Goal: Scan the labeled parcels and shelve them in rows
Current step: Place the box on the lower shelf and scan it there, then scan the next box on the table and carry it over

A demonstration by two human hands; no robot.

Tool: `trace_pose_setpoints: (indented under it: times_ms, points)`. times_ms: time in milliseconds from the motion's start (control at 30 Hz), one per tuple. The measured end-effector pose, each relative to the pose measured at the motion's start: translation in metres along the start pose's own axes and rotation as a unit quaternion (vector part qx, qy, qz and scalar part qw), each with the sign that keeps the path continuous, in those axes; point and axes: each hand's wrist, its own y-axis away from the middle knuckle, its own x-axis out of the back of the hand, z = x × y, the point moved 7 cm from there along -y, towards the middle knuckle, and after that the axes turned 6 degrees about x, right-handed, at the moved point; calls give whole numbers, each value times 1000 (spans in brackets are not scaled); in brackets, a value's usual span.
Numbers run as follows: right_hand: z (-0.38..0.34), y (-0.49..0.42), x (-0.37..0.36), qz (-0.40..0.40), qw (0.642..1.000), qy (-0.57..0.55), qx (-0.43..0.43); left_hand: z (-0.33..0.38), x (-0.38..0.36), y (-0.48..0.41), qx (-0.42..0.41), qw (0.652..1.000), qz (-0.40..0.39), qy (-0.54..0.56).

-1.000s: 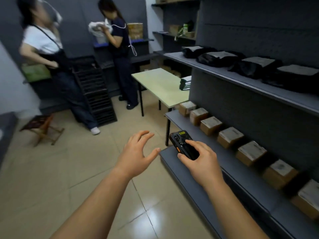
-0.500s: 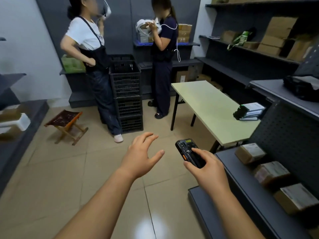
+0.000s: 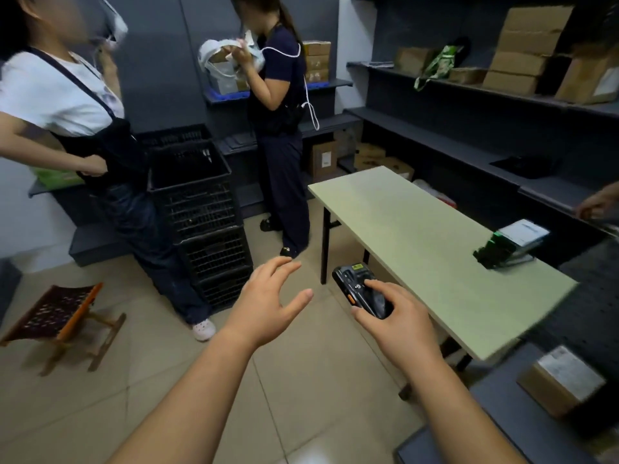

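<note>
Brown cardboard parcel with a white printed label [image 3: 560, 380] sits on the dark grey metal shelf [image 3: 502, 406] at 4 o'clock in the frame, flat on its base, label side up; neither hand touches it. More plain cardboard boxes [image 3: 522, 58] are stacked on the upper wall shelf at 1 o'clock.

Right hand [image 3: 398, 319]: closed around a black handheld barcode scanner with an orange side button [image 3: 360, 291]. Thumb lies across the scanner's face, fingers wrap beneath; the device's head end points toward 11 o'clock. Hand and scanner hang over the beige floor tiles [image 3: 100, 396], just beside the near-left edge of the pale green rectangular table [image 3: 418, 236], not touching it.

Left hand [image 3: 268, 303]: empty, spread wide, fingers slightly curled, thumb splayed toward the scanner. A clear gap separates thumb tip from device. Palm faces down.

On the table at 3 o'clock: a small stack of white-topped items with dark and green edges [image 3: 509, 244]; blurred, cannot tell exactly what.

Background, 10 to 12 o'clock: a person in a white shirt and dark apron [image 3: 67, 105] and a person in dark navy clothes [image 3: 281, 95] flank a stack of black plastic crates [image 3: 201, 212]. A small folding stool with woven seat [image 3: 57, 313] stands at 8 o'clock.
</note>
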Motion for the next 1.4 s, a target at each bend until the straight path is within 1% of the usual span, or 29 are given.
trace_pose_setpoints:
  times_ms: [200, 267, 333, 500, 633, 767, 867, 967, 1133, 1267, 1400]
  points:
    - [9, -141, -40, 13, 999, -30, -6, -23, 10, -142, -18, 1000, 1, -24]
    - [21, -177, -42, 21, 999, -27, -18, -26, 2, -184, -25, 1000, -7, -17]
    - [40, -209, -37, 40, 998, -23, -40, -24, -14, -230, -51, 998, -19, -10]
    - [105, -268, 1, 127, 984, 38, -120, 10, -88, -355, -141, 985, -97, 31]
    - [143, -280, 51, 224, 950, 84, -201, 74, -157, -426, -246, 954, -167, 39]
    - [162, -264, 95, 304, 900, 128, -283, 143, -209, -455, -334, 913, -226, 58]
    - [178, -241, 113, 346, 864, 135, -340, 177, -247, -459, -364, 889, -268, 78]
    - [202, -223, 132, 382, 831, 147, -376, 210, -290, -456, -386, 865, -307, 93]
    - [255, -210, 166, 389, 810, 151, -413, 262, -361, -458, -399, 845, -342, 95]
    - [298, -209, 201, 383, 797, 158, -439, 300, -412, -464, -392, 842, -360, 92]
    - [335, -210, 221, 361, 792, 159, -467, 319, -466, -463, -376, 838, -391, 64]
